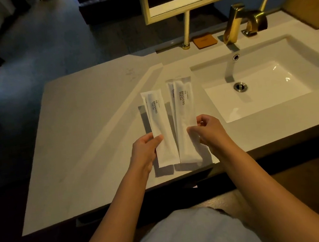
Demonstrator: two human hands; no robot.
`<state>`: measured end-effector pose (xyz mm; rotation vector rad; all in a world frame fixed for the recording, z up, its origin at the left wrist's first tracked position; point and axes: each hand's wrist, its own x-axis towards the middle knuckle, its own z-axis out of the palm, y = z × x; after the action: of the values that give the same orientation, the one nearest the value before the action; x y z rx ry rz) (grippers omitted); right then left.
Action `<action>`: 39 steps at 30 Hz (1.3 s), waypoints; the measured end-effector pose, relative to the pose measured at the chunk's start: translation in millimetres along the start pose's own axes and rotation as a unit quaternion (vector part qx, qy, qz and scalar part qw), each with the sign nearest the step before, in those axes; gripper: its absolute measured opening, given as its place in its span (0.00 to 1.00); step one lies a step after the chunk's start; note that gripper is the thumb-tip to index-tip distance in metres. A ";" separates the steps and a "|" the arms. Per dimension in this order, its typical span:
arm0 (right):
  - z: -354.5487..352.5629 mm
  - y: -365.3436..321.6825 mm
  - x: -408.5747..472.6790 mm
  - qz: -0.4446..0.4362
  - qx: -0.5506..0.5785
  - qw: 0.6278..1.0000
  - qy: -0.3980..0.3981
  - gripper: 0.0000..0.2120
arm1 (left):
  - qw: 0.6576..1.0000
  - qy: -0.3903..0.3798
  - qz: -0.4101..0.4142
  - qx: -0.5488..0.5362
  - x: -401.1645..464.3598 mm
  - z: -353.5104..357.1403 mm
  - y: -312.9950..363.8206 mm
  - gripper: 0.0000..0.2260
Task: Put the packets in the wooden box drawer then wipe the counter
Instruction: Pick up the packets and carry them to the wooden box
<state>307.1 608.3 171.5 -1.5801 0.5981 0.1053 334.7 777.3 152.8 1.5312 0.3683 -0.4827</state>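
Dim light falls on the pale counter (87, 116), with the sink (268, 81) as your landmark. Both hands hover over the counter just left of the sink, each holding packets lifted clear of the surface. Your left hand (145, 152) pinches one toothbrush packet (160, 128) by its lower end, thumb across its front. Your right hand (208, 133) has curled fingers pinching a second packet (185, 118), with what looks like another tucked behind it. A wooden box (311, 2) sits beyond the sink to its right; you cannot see any drawer from here. So nothing is stowed yet: the packets must go in, and the wiping remains entirely undone.
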 end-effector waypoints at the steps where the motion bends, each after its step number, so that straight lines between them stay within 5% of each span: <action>1: -8.5 1.7 -2.3 0.008 0.015 1.000 -0.006 0.05 | 1.000 -0.002 -0.002 0.006 -0.5 -0.6 -1.7 0.06; 10: -72.2 44.8 -57.1 0.011 0.012 0.997 0.076 0.08 | 0.987 -0.119 0.023 0.107 -29.2 42.3 -30.7 0.09; 21: -185.4 145.6 -186.8 0.079 0.087 0.965 0.235 0.09 | 0.923 -0.283 0.033 0.261 -90.5 130.9 -85.4 0.11; 32: -305.3 332.1 -337.4 0.294 0.139 0.873 0.363 0.06 | 0.893 -0.248 -0.045 0.373 -186.9 245.2 -232.1 0.14; 39: -383.2 363.7 -358.8 0.283 0.193 0.858 0.383 0.05 | 0.884 -0.232 -0.008 0.406 -219.4 310.9 -253.3 0.15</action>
<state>-266.4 361.0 37.7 -0.9663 1.6026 -0.2127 -5.1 487.9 54.1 2.1344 -0.2433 -1.0831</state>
